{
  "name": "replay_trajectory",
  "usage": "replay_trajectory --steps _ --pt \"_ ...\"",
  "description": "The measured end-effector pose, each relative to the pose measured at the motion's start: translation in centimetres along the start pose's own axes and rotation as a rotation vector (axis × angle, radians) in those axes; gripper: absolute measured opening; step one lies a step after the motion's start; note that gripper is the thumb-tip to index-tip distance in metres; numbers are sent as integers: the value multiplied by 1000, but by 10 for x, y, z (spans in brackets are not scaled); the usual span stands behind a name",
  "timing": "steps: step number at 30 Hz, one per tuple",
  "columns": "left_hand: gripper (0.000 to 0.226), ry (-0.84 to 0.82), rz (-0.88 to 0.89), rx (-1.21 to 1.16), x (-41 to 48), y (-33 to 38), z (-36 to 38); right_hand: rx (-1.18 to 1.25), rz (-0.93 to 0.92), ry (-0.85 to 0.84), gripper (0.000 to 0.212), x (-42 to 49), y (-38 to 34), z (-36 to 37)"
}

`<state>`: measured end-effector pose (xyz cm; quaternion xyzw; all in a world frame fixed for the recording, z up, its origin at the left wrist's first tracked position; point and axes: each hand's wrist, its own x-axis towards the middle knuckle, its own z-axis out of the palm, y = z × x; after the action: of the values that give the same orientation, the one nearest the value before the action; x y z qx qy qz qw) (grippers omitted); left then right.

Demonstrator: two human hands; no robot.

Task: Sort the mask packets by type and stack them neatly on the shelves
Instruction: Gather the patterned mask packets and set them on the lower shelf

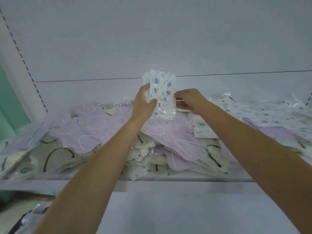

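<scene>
Both bare arms reach up and away to the shelf, where the hands meet over the middle of a loose heap of mask packets. The left hand grips a small stack of blue-speckled white packets held upright above the heap, thumb across the near face and fingers wrapped round its left edge. The right hand comes in from the right, its fingers curled and pinching the right edge of the same stack about halfway up. The stack's lower end sits just above, or possibly touching, the lilac packets below; which one cannot be told. The lilac packets spread across the left and middle of the shelf, overlapping at odd angles. Under and in front of them, along the near edge, lie cream packets with dark ear loops showing through the wrap. More speckled white packets lie flat on the right part of the shelf, further back. A pale back panel rises behind the heap, with a slotted upright at the far left and a green wall beside it.
</scene>
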<state>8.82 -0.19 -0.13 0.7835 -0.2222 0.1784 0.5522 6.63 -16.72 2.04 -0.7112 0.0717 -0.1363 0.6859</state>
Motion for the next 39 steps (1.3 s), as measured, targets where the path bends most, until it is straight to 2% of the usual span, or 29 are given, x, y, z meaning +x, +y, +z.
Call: replay_trajectory --steps 1,3,5,8,10,14,17,20,24,26,28,31,33,36,39 --pt "59 2 -4 -16 -2 0 4 -157 -32 56 14 4 3 -13" --pt "62 -8 -28 -23 -6 -2 11 -621 -110 167 31 13 10 -43" --pt "55 -29 -53 43 -8 -6 21 -992 -133 171 41 21 17 -72" --pt "41 -48 -86 137 -13 -10 33 -1287 -140 53 56 35 26 -98" --pt "40 -52 -120 179 -16 -11 36 -1351 -150 -60 65 39 27 -102" --pt "41 -28 -217 192 -18 -13 35 -1337 -6 -164 75 42 19 -94" --pt "42 43 -310 150 -16 -14 34 -1329 55 -80 68 44 19 -86" --pt "43 101 -337 111 -15 -14 32 -1338 -86 52 53 48 25 -80" --pt "43 166 -339 102 -14 -13 25 -1208 -265 151 39 53 27 -78" --pt "44 199 -337 99 -11 -14 18 -1049 -349 237 34 50 21 -74" --pt "43 220 -332 71 -8 -14 12 -704 -343 322 30 42 10 -66" --pt "43 183 -296 -63 -5 -4 15 -156 -171 238 17 25 -4 -50" --pt "47 112 -283 -176 -4 6 24 -18 -95 103 13 13 -5 -41" --pt "44 47 -202 -200 -4 18 43 -41 -74 13 10 0 1 -38" --pt "50 35 -117 -163 -7 17 51 -183 -113 48 8 -6 0 -53"
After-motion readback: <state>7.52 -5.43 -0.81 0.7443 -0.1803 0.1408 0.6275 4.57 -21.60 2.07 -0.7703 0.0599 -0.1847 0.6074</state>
